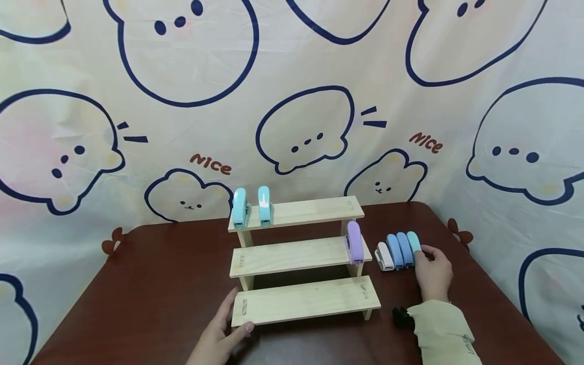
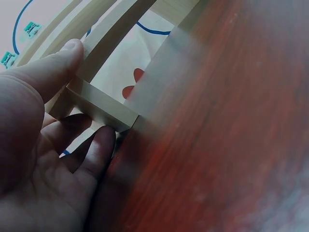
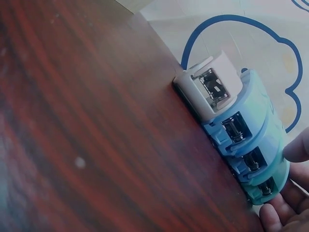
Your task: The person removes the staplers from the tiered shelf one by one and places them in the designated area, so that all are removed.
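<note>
A three-tier wooden shelf (image 1: 301,302) stands on the table, and my left hand (image 1: 222,332) grips the left end of its lowest board. In the left wrist view the thumb (image 2: 60,65) lies against the board, with fingers beneath it. At the right, my right hand (image 1: 434,274) holds a teal stapler (image 1: 413,242) between thumb and fingers. That stapler ends a tight row with two blue staplers (image 1: 395,251) and a white stapler (image 1: 385,257). The right wrist view shows the front ends of this row, the white stapler (image 3: 212,87) farthest from the hand.
Two light-blue staplers (image 1: 240,208) stand on the left of the top board (image 1: 310,212). A purple stapler (image 1: 354,243) stands at the right end of the middle board (image 1: 292,257). Behind the dark red-brown table (image 1: 150,294) hangs a printed cloth (image 1: 301,66).
</note>
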### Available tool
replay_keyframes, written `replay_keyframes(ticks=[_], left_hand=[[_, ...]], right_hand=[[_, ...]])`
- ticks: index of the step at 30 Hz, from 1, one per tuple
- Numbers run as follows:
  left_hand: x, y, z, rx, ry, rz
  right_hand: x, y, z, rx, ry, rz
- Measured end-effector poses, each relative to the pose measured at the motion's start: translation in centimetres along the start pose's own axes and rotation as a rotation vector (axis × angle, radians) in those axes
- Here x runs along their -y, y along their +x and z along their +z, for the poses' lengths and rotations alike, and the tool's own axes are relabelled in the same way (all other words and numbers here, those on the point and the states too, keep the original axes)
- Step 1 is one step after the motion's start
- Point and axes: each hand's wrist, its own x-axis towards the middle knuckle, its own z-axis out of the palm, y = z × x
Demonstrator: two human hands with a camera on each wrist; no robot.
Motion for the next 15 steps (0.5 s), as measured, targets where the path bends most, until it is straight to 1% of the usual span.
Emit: replay_keyframes(ticks=[3, 7, 10, 15], left_hand=[[-0.2, 0.1, 0.1, -0.026, 0.016, -0.001], [-0.3, 0.0, 0.1, -0.023, 0.011, -0.013], [-0.4, -0.1, 0.2, -0.040, 0.029, -0.012], [-0.5, -0.2, 0.3, -0.082, 0.069, 0.010]], right_hand=[[0.2, 0.1, 0.0, -0.002, 0.017, 0.005], [0.2, 0.1, 0.0, -0.004, 0.028, 0.015], [0.3, 0.0, 0.0, -0.015, 0.050, 0.013], [1.4, -0.4, -0.1, -0.036, 0.122, -0.004]])
